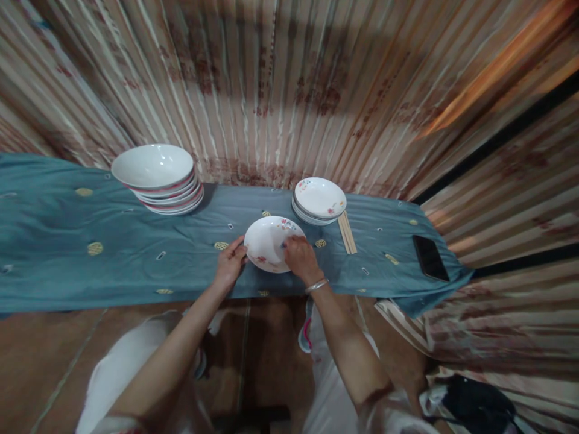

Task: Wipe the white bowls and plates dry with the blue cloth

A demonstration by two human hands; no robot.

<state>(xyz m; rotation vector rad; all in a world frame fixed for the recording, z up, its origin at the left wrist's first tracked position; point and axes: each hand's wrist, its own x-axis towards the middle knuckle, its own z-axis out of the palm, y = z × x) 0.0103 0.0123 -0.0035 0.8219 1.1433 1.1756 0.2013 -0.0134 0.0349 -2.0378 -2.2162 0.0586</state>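
Observation:
A white plate [266, 238] with small flower prints is in front of me, near the table's front edge. My left hand [231, 262] grips its left rim, thumb on top and fingers against the side. Over the right part of the plate my right hand [301, 258] is closed, wearing a silver bangle. A small bluish spot shows at its fingers, but what it holds, if anything, I cannot make out. Just behind and to the right stands a stack of matching flowered plates [320, 198]. Pale wooden chopsticks [347, 233] lie beside that stack.
A stack of large white bowls with red bands [156, 169] stands at the back left. A black phone [429, 258] lies near the right end of the table with its teal cloth [136, 259]. Pleated curtains [253, 90] hang close behind.

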